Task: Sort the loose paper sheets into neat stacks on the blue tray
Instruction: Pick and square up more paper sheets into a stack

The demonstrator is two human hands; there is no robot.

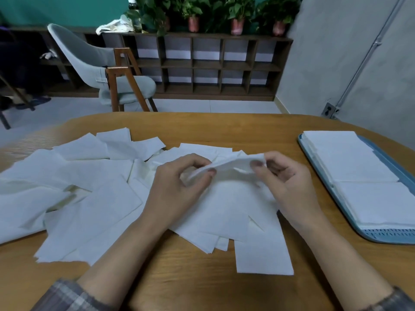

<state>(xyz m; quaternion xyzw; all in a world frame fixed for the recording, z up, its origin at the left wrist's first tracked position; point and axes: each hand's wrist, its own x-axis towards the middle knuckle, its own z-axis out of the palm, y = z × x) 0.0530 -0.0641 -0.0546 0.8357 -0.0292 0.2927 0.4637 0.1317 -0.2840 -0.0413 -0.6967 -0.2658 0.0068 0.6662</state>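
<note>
Several loose white paper sheets (89, 189) lie scattered in an overlapping pile across the left and middle of the wooden table (202, 283). Above the pile, my left hand (177, 187) and my right hand (289, 185) each pinch one end of a single crumpled white sheet (233, 167), held between thumb and fingers. At the right edge sits the blue tray (381, 236), carrying two neat stacks of white sheets: a far stack (345, 153) and a near stack (379, 203).
One sheet (262, 257) lies apart near the table's front. Beyond the table stand a grey chair with wooden legs (107, 72), a low cubby shelf (202, 66) topped with potted plants, and a grey wall at right.
</note>
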